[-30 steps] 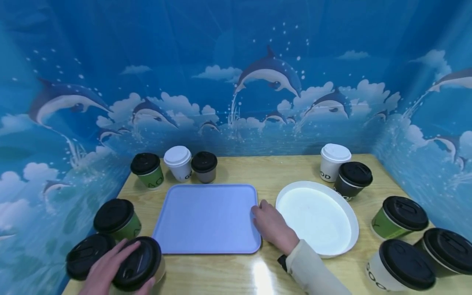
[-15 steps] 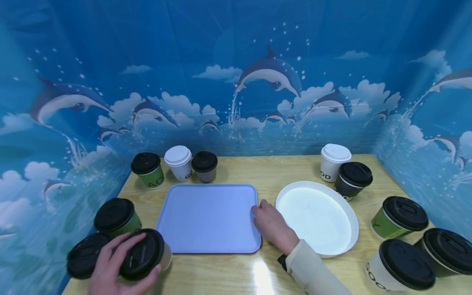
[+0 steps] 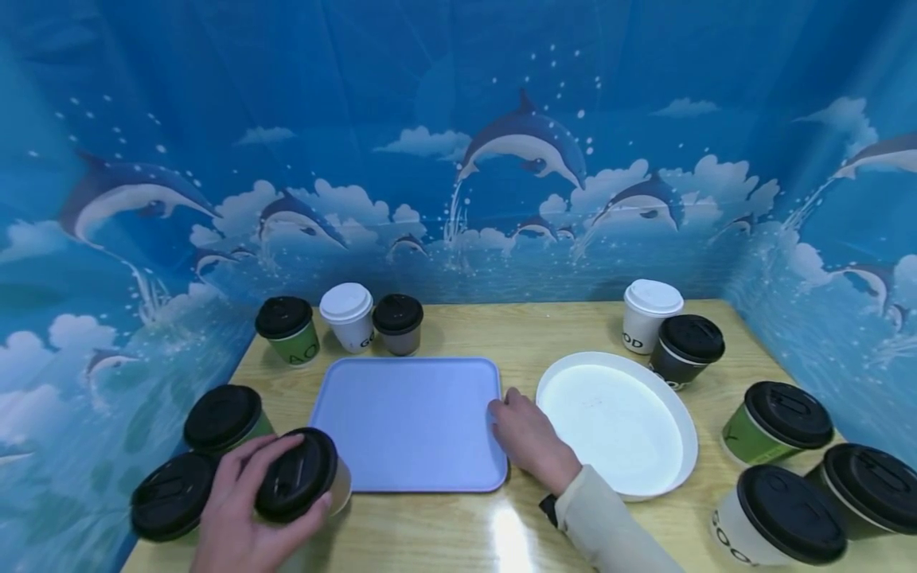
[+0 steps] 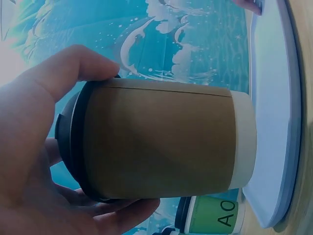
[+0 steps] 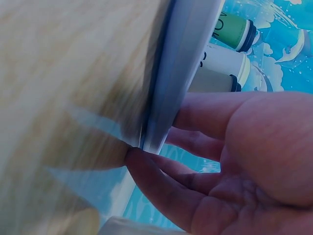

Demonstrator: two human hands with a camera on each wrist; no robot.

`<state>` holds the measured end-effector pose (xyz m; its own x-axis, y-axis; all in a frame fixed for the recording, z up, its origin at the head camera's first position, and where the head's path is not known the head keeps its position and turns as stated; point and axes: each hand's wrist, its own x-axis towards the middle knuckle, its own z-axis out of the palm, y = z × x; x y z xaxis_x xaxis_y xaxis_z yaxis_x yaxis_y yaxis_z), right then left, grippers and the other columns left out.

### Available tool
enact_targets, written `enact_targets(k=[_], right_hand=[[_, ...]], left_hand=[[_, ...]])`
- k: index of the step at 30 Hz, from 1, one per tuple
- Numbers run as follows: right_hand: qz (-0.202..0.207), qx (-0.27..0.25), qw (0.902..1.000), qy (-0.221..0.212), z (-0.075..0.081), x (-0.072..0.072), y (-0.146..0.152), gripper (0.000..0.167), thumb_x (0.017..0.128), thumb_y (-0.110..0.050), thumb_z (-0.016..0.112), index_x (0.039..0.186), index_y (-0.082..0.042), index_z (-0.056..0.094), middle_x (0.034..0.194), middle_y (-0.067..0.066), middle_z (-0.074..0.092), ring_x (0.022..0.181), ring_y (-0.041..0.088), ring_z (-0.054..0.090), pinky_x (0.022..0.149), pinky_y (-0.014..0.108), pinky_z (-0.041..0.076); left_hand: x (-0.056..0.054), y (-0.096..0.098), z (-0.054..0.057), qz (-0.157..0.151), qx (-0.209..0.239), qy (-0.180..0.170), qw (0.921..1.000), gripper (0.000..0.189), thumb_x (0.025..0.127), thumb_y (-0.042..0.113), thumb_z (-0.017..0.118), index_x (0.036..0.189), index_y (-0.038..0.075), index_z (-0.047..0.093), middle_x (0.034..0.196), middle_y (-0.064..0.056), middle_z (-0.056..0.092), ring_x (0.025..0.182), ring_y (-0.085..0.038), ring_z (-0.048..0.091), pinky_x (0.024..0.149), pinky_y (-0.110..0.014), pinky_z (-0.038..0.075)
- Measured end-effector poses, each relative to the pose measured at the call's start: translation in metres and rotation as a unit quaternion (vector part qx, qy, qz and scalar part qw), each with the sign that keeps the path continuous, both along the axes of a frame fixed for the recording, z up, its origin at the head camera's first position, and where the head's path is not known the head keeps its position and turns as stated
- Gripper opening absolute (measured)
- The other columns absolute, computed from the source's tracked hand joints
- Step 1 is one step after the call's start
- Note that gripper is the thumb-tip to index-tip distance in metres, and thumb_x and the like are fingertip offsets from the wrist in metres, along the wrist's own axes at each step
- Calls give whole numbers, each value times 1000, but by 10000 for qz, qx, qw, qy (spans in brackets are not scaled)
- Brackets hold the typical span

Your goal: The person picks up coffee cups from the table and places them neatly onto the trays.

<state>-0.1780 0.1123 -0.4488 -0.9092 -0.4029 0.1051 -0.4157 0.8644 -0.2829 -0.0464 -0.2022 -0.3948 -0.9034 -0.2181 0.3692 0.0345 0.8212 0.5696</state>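
Brown paper with a white band at the base: a paper cup (image 3: pixel 341 487) at the lower left of the head view, overlapping from this angle the lower left corner of the blue tray (image 3: pixel 408 422). Grasped by the left hand (image 3: pixel 239 509), with thumb and fingers curled on opposite sides of the black lid (image 3: pixel 297 475). Key relation: cup to the right of the left hand in the frame, long axis running from lid at the palm to base on the tray side; in the left wrist view, near level across the picture, base toward the tray. Left hand nearest by far; right hand (image 3: pixel 530 442) well apart, across the tray, pinching its right edge. Cannot tell whether cup and tray touch, or how far clear of the wooden table (image 3: pixel 401 529).

Further out, left of the grasped cup: a black-lidded cup (image 3: pixel 173 495), body mostly hidden, and a green cup (image 3: pixel 225 422). Behind the tray, left of centre: a lettered green cup (image 3: pixel 297 348), a white-lidded cup (image 3: pixel 347 318), a small grey cup (image 3: pixel 398 326). Right of the right hand: a round white dish (image 3: pixel 616 414), with more lidded cups (image 3: pixel 777 426) beyond, along the right side. Across the top: a dolphin-printed backdrop (image 3: pixel 430 95).
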Motion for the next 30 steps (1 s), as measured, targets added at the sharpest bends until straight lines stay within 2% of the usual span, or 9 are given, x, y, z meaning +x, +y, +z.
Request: enact_targets(k=[8,12,19,24,30], right_hand=[[77,40,9999,80,0,-2,0,10,94,-4,69,100,4,69,89,18,56,72,29,56,62,45,51],[62,-9,10000,59,0,-3,0,10,94,-3,69,101,4,69,89,17,56,72,28,56,62,45,51],[51,22,10000,43,0,-2,-2,10,95,-4,68,102,4,69,90,18,57,73,29,56,63,45,51],[80,15,10000,50,-1,-2,-1,10,95,-3,67,102,4,69,90,18,57,73,29,56,62,45,51],[21,55,10000,-14,0,-1,0,12,96,-4,66,103,4,70,90,18,57,73,28,55,62,44,51]], left_hand=[[-9,4,2,-248,89,-125,9996,69,69,33,97,129,19,67,133,-19,48,116,-43,53,85,-68,48],[-14,7,4,-344,265,-344,9985,69,72,39,95,132,20,66,136,-19,47,117,-44,53,88,-69,49],[-25,9,5,-318,365,-794,9957,71,76,48,90,136,22,63,143,-20,42,124,-45,48,94,-72,45],[-31,10,4,-381,307,-801,9956,71,77,47,90,137,19,63,144,-20,41,125,-45,47,95,-73,45],[-36,13,5,-441,252,-528,9973,67,76,41,91,134,18,65,141,-19,44,124,-44,48,95,-72,45]])
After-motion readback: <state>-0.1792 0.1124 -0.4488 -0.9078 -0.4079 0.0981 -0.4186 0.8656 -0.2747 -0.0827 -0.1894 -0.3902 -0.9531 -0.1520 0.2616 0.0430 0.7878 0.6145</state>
